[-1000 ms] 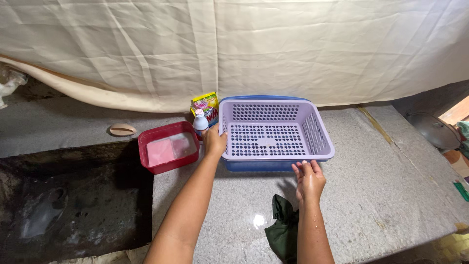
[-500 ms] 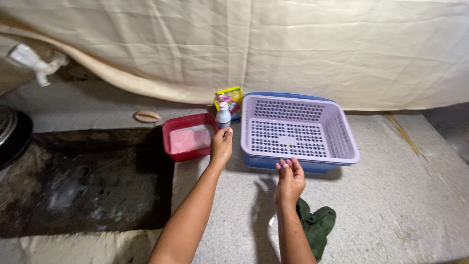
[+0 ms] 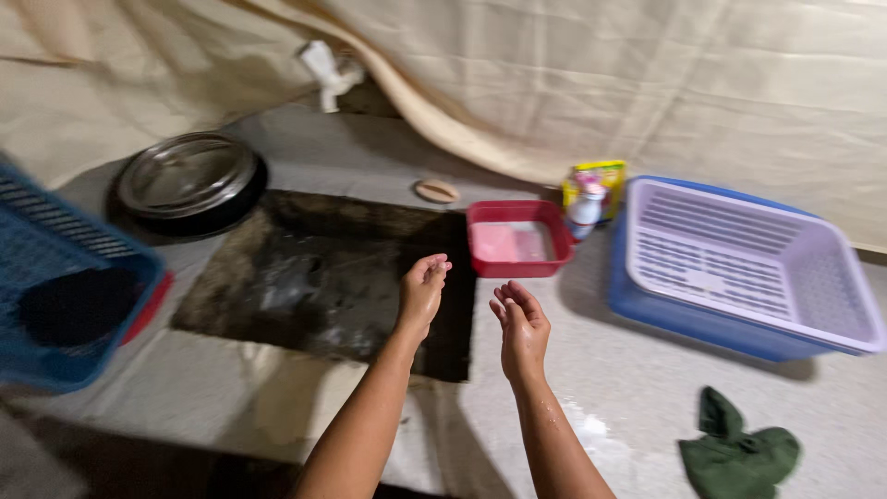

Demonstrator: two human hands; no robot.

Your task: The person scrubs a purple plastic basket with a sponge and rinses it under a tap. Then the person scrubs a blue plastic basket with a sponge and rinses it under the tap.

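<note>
Head view: yellow packet point(image 3: 599, 177) and white bottle point(image 3: 584, 211) beyond red tub point(image 3: 514, 240), past empty, loosely spread fingers point(image 3: 432, 268) of both hands; lilac basket point(image 3: 739, 264) rightward.

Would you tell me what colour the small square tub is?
Red tub, pale pink inside; head view.

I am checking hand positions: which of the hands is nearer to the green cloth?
The right. The right hand is raised, empty, up and left of the green cloth on the counter. The left hand is farther left, at the dark sink's edge.
</note>
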